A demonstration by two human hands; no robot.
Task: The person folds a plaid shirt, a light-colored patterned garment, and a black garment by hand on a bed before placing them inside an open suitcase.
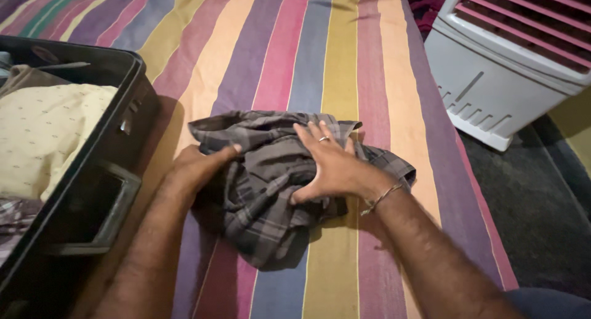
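Both hands press the grey checked shirt point(277, 183) – right hand point(329, 168) spread flat, left hand point(197, 168) gripping its nine o'clock edge. Better to smooth creases toward the edges before folding.

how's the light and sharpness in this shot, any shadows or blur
Head view: dim, warm light; the grey plaid shirt and both hands, left hand and right hand, look fairly sharp. Dark shadow lies beside the black suitcase and under the forearms. The white air cooler is brightest. Edges look slightly stretched.
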